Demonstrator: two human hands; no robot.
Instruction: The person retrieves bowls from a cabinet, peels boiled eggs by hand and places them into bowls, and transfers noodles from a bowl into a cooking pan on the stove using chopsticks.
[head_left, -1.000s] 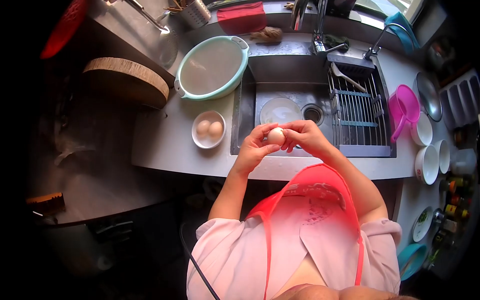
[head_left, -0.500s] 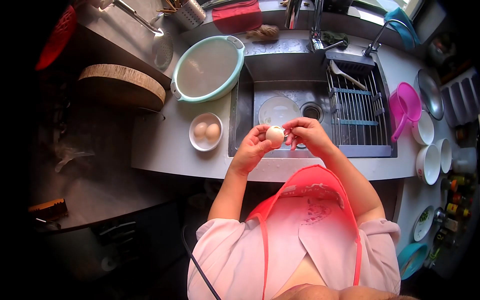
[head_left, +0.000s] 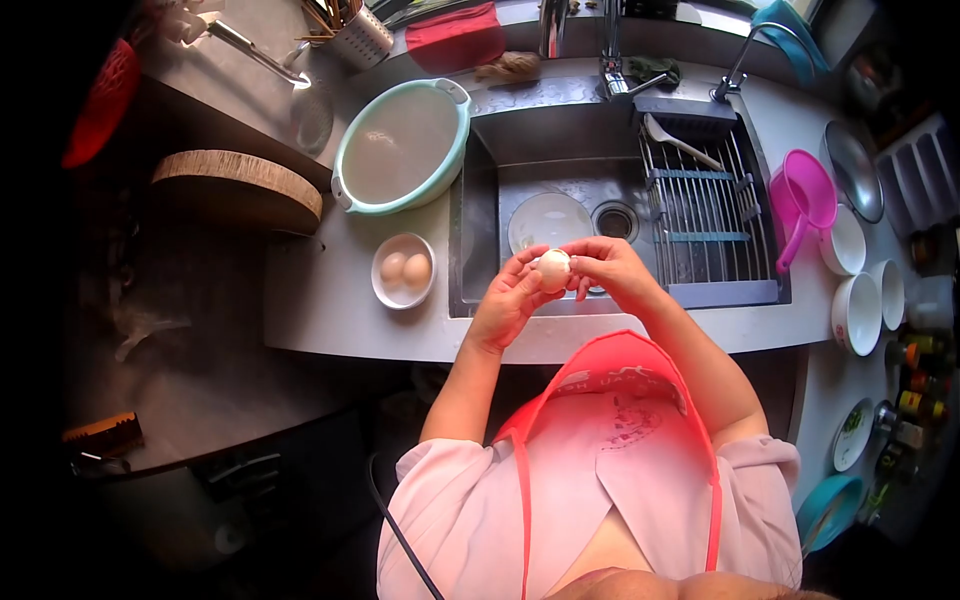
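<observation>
An egg [head_left: 554, 270] with part of its shell broken open is held over the front edge of the steel sink [head_left: 480, 190]. My left hand [head_left: 505, 302] wraps its fingers and thumb around the egg's left side. At its right side, the fingertips of my right hand [head_left: 612, 270] pinch at the shell. Beneath the hands, a white plate [head_left: 550, 220] lies on the sink floor beside the drain [head_left: 614, 221]. To the left on the counter, a white bowl [head_left: 380, 290] contains two whole eggs [head_left: 404, 269].
A green-rimmed basin [head_left: 455, 150] stands left of the sink. A wire drying rack [head_left: 700, 205] spans its right part, with a white utensil on it. Farther right are a pink ladle [head_left: 806, 195] and white bowls [head_left: 857, 314]. A round wooden board [head_left: 240, 190] stands at the left.
My right fingertips moved slightly away from the egg, then came back against it. The view has turned a little, shifting the sink and basin left. The egg stays in my left hand.
</observation>
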